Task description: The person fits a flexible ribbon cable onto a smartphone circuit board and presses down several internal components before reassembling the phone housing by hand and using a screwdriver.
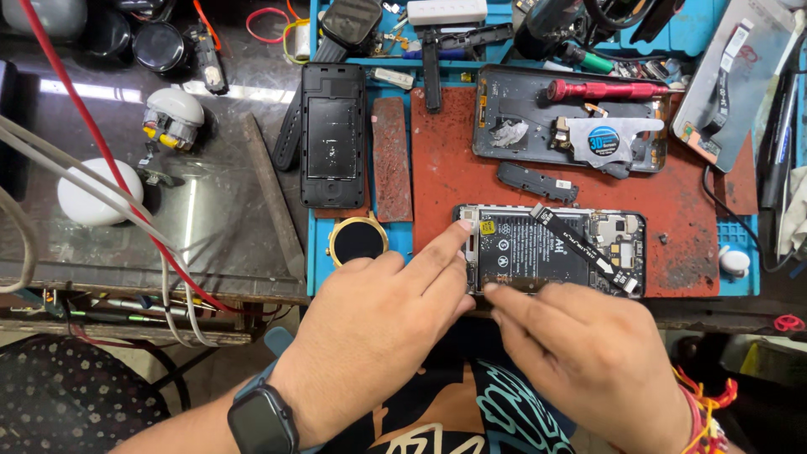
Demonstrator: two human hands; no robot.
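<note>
An opened phone (555, 249) lies back-up on the red mat (445, 168), its battery and a black flex ribbon (580, 246) exposed. My left hand (378, 328) rests at its left end, forefinger tip on the upper left corner. My right hand (580, 345) sits at the near edge, its forefinger tip touching the phone's lower left rim. Neither hand holds a tool. A dark watch (263, 420) is on my left wrist; red threads (706, 403) circle the right.
Behind lie a second open phone body (521, 118) with a red screwdriver (605, 89), a black back cover (333, 134), a gold-rimmed round watch (358, 240), a small black module (538, 182), and cluttered tools on the blue tray (672, 34). Cables (92, 176) cross the glass table at left.
</note>
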